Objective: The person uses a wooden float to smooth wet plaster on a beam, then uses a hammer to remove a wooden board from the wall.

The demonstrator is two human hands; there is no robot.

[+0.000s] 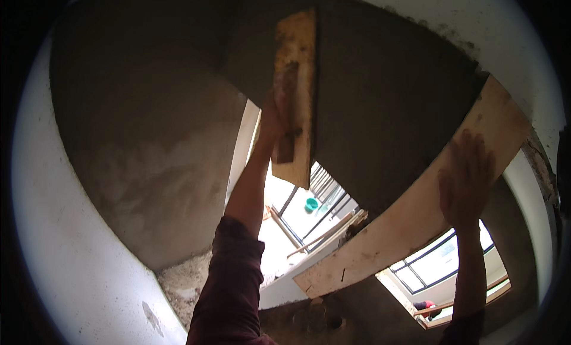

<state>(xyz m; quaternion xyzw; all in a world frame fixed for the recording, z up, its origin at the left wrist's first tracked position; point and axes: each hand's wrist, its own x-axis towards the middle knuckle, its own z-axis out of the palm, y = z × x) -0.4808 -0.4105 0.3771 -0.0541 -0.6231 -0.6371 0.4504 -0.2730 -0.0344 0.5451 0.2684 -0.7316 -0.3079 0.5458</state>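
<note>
My left hand [275, 119] grips the brown handle [285, 149] of a worn yellowish wooden float [295, 36], held long side upright against dark grey plaster [380, 107]. My left forearm rises from the lower edge in a dark maroon sleeve. At the right, my right hand [467, 175] rests with fingers apart on a long pale wooden board [377, 232], which runs diagonally along the edge of the dark plaster and appears curved in the fisheye view.
A plastered wall [137, 167] stands left, beside a white curved edge [59, 244]. An opening [285, 214] shows dark bars and a green bucket [311, 205]. Another window [428, 262] at lower right has a red and dark shape [427, 306], too small to make out.
</note>
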